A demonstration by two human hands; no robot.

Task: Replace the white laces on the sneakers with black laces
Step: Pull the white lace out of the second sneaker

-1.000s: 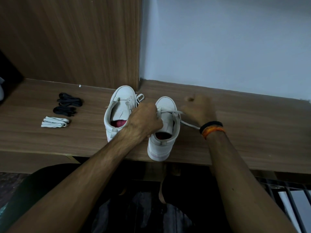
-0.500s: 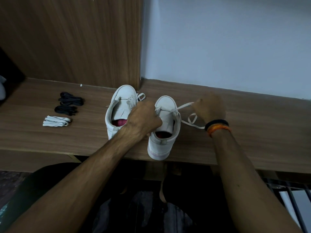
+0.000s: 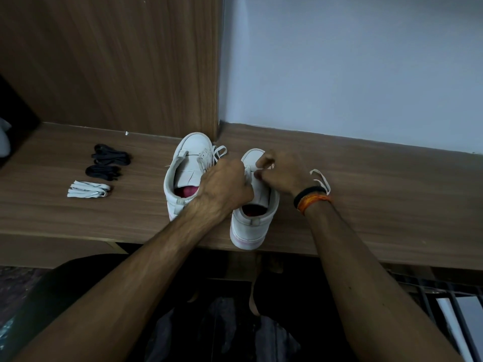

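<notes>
Two white sneakers stand side by side on the wooden shelf [image 3: 379, 194], toes toward the wall. My left hand [image 3: 226, 186] grips the left side of the right sneaker [image 3: 248, 223] near its eyelets. My right hand [image 3: 281, 173] is over that sneaker's front and pinches its white lace [image 3: 321, 180], whose loose end trails on the shelf behind my wrist. The left sneaker [image 3: 188, 163] still carries a white lace. Two black lace bundles [image 3: 111, 155] [image 3: 103, 171] and a white lace bundle [image 3: 87, 189] lie to the left.
A wood panel [image 3: 117, 61] rises behind the left half of the shelf and a pale wall [image 3: 352, 61] behind the right half. The right sneaker's heel overhangs the shelf's front edge. My dark-clothed lap is below.
My right hand had pulled the lace out to the right, then came back left over the right sneaker's front. The freed lace end now lies slack behind my wrist. My left hand kept its grip.
</notes>
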